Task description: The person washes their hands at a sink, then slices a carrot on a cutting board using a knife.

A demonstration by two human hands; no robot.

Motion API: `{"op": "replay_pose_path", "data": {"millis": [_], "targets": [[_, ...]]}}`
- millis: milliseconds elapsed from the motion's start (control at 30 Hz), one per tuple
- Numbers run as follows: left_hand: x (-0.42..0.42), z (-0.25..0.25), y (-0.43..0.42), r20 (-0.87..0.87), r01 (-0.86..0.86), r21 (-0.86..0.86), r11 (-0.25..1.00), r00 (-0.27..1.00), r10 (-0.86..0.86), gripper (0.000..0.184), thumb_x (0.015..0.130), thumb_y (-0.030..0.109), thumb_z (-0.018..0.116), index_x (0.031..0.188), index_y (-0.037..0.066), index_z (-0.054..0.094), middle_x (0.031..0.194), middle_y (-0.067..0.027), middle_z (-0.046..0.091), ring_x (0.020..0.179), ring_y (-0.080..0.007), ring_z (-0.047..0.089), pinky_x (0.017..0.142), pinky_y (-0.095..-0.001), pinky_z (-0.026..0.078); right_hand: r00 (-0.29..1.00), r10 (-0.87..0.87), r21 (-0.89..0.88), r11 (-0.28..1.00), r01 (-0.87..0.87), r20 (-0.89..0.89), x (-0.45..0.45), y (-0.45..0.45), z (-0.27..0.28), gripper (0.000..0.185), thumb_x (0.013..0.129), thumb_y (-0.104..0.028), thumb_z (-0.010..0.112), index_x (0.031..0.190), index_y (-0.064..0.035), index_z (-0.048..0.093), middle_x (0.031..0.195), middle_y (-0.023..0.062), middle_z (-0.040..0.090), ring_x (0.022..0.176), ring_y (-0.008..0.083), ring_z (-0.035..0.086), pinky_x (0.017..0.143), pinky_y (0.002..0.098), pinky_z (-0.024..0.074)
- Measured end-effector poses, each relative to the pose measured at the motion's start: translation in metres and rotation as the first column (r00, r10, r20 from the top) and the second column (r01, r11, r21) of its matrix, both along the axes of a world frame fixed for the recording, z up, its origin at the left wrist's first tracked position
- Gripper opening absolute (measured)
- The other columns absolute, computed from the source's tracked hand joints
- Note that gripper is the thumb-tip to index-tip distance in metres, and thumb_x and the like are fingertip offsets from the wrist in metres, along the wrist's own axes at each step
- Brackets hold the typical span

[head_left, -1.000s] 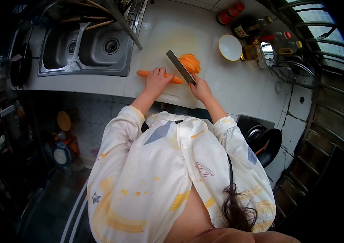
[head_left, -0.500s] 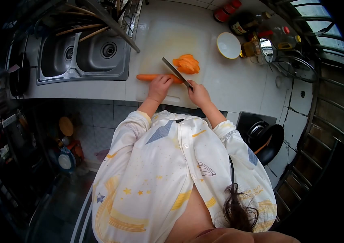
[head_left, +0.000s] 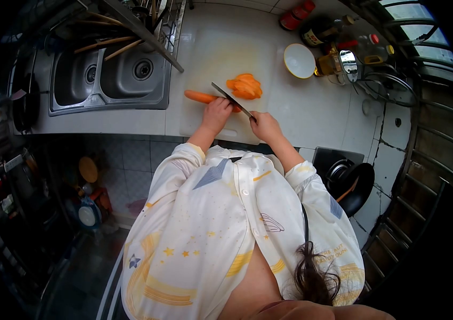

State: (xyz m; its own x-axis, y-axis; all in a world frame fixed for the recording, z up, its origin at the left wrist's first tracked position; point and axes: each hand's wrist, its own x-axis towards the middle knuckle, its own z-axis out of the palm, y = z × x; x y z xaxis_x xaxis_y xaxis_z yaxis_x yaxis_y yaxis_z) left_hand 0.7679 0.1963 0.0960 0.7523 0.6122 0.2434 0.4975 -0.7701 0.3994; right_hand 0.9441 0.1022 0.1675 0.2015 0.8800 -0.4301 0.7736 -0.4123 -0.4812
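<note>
A carrot (head_left: pixel 199 96) lies slantwise on the white cutting board (head_left: pixel 199 58), its thick end toward the sink. My left hand (head_left: pixel 217 113) is closed over the carrot near its right end and covers part of it. In my right hand (head_left: pixel 265 126) is the handle of a kitchen knife (head_left: pixel 231 99); the blade points away and to the left, across the carrot just beyond my left fingers. Only a small bit of orange shows right of the blade. Above the knife sits a heap of carrot slices (head_left: pixel 244 86).
A double sink (head_left: pixel 98 100) is set in the counter at left, below a metal rack holding wooden utensils. To the right stand a white bowl (head_left: pixel 299 61), several bottles and a glass lid (head_left: pixel 391 88). A black wok (head_left: pixel 358 186) is at lower right.
The carrot has turned, its left end swinging away from me and slightly right. My left hand has moved right along with it, closer to the blade. The knife has shifted slightly.
</note>
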Motion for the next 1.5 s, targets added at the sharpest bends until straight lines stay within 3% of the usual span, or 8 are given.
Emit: {"op": "replay_pose_path", "data": {"millis": [133, 200, 533, 600, 700, 1133, 1300, 1500], "targets": [[0.0, -0.006, 0.0, 0.081, -0.009, 0.053, 0.999, 0.997, 0.004, 0.022, 0.075, 0.011, 0.06, 0.096, 0.008, 0.067, 0.104, -0.0032, 0.065, 0.1, -0.0218, 0.061, 0.077, -0.0351, 0.052, 1.0, 0.031, -0.048, 0.998, -0.031, -0.001, 0.006, 0.001, 0.008, 0.02, 0.087, -0.018, 0.055, 0.096, -0.0066, 0.069, 0.086, 0.0223, 0.067, 0.081, 0.0412, 0.064, 0.074, 0.0492, 0.0519], [0.0, -0.008, 0.0, 0.091, -0.011, 0.05, 0.999, 0.996, 0.007, 0.023, 0.075, 0.011, 0.06, 0.096, 0.008, 0.067, 0.104, -0.0033, 0.065, 0.099, -0.0217, 0.061, 0.077, -0.0349, 0.053, 0.999, 0.027, 0.041, 0.999, -0.026, -0.029, 0.008, -0.001, 0.006, 0.015, 0.086, -0.016, 0.058, 0.083, -0.0021, 0.064, 0.073, 0.0224, 0.063, 0.071, 0.043, 0.061, 0.064, 0.049, 0.0492], [0.001, -0.004, 0.001, 0.087, -0.017, 0.072, 0.997, 0.996, 0.011, 0.021, 0.074, 0.013, 0.06, 0.093, 0.011, 0.067, 0.105, -0.0004, 0.063, 0.101, -0.0193, 0.059, 0.079, -0.0334, 0.052, 0.998, 0.046, -0.019, 0.999, -0.047, -0.035, 0.013, 0.01, -0.001, 0.015, 0.085, -0.015, 0.059, 0.084, -0.0015, 0.064, 0.074, 0.0224, 0.064, 0.072, 0.043, 0.061, 0.065, 0.0486, 0.0495], [0.0, -0.001, 0.001, 0.094, -0.017, 0.071, 0.997, 0.995, 0.011, 0.02, 0.074, 0.013, 0.06, 0.093, 0.011, 0.067, 0.104, -0.0005, 0.063, 0.101, -0.0192, 0.059, 0.079, -0.0334, 0.052, 0.998, 0.064, -0.069, 0.996, -0.065, -0.006, 0.01, 0.012, -0.01, 0.019, 0.088, -0.019, 0.055, 0.09, -0.0057, 0.068, 0.085, 0.0222, 0.067, 0.08, 0.0423, 0.063, 0.072, 0.0493, 0.0519], [-0.001, 0.0, 0.001, 0.067, -0.016, 0.041, 0.999, 0.998, 0.013, 0.022, 0.074, 0.01, 0.06, 0.094, 0.008, 0.066, 0.105, -0.0034, 0.064, 0.101, -0.0216, 0.06, 0.08, -0.0348, 0.053, 0.999, 0.039, 0.025, 0.999, -0.038, -0.02, 0.007, 0.012, -0.027, 0.018, 0.087, -0.019, 0.056, 0.09, -0.0062, 0.069, 0.085, 0.0222, 0.067, 0.08, 0.0422, 0.063, 0.073, 0.0494, 0.052], [-0.001, -0.002, -0.001, 0.07, -0.017, 0.03, 0.999, 0.997, 0.014, 0.026, 0.075, 0.01, 0.059, 0.099, 0.009, 0.067, 0.106, -0.003, 0.064, 0.102, -0.0213, 0.06, 0.079, -0.0345, 0.053, 0.997, 0.057, 0.031, 0.998, -0.056, -0.043, 0.011, 0.003, -0.004, 0.017, 0.086, -0.017, 0.059, 0.084, -0.0013, 0.065, 0.073, 0.0231, 0.063, 0.072, 0.044, 0.06, 0.065, 0.049, 0.0489], [-0.001, -0.007, 0.0, 0.065, 0.007, 0.036, 0.999, 0.998, -0.01, 0.025, 0.076, 0.011, 0.058, 0.099, 0.009, 0.067, 0.108, -0.0036, 0.063, 0.103, -0.0228, 0.059, 0.08, -0.0357, 0.052, 0.998, 0.066, -0.042, 0.997, -0.066, 0.009, 0.004, 0.012, -0.007, 0.018, 0.087, -0.018, 0.055, 0.091, -0.0052, 0.067, 0.087, 0.0218, 0.067, 0.082, 0.0416, 0.063, 0.074, 0.0497, 0.0509], [0.0, -0.009, -0.003, 0.033, -0.014, 0.048, 0.999, 0.999, 0.013, 0.02, 0.074, 0.013, 0.058, 0.092, 0.009, 0.065, 0.108, -0.0039, 0.063, 0.103, -0.023, 0.059, 0.08, -0.036, 0.052, 0.995, 0.081, -0.002, 0.997, -0.081, 0.057, -0.009, 0.025, -0.014, 0.02, 0.089, -0.02, 0.055, 0.096, -0.0072, 0.069, 0.09, 0.0211, 0.068, 0.085, 0.0407, 0.064, 0.075, 0.0491, 0.0517]]}}
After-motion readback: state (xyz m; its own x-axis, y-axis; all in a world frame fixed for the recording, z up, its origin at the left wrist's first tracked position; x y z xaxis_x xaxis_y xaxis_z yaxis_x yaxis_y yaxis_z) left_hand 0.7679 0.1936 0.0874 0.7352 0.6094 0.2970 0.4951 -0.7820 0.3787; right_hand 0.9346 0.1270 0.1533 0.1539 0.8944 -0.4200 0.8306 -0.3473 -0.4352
